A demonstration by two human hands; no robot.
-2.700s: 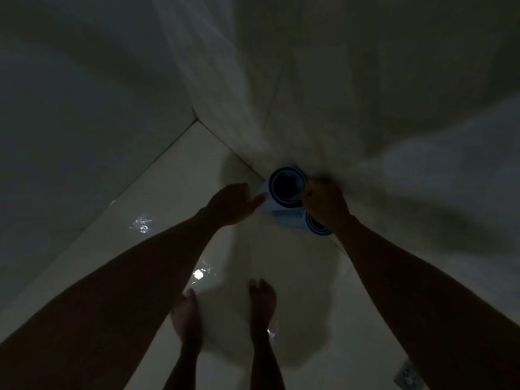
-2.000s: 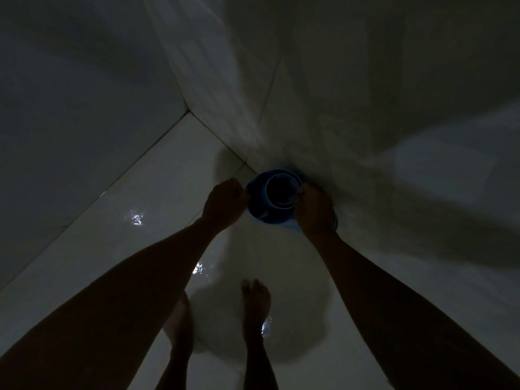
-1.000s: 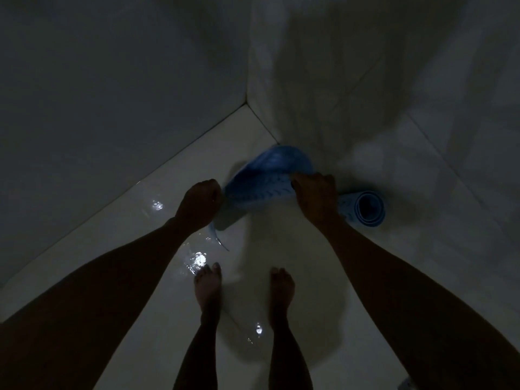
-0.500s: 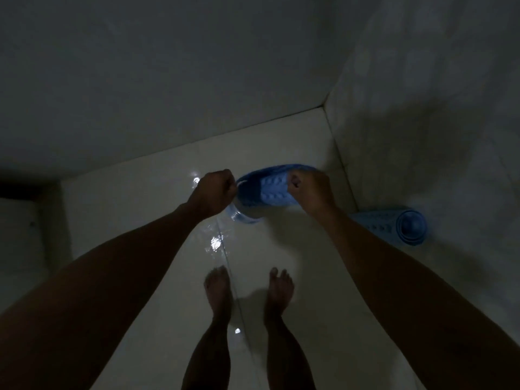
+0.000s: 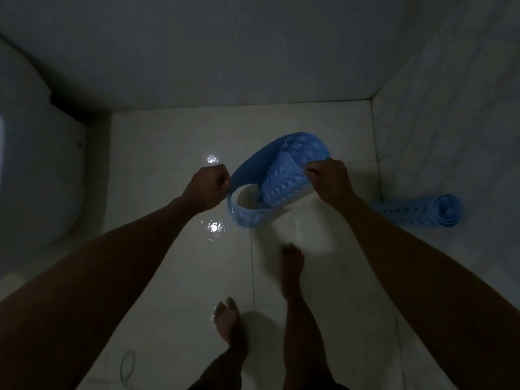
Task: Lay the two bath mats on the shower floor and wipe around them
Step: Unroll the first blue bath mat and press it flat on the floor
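Currently both fists pinch the curled blue mat at centre frame, left hand and right hand at opposite ends of its long axis

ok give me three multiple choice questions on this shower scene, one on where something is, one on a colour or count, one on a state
1. Where is the rolled mat?
A. by the right wall
B. beside the toilet
C. under the feet

2. How many blue mats show?
A. one
B. two
C. three

3. What state is the held mat in?
A. flat on the floor
B. tightly rolled
C. partly unrolled, curling

Answers:
1. A, it lies on the floor at the foot of the right wall.
2. B, one rolled by the wall, one in the hands.
3. C, the left hand and right hand grip its edges while it loops between them.
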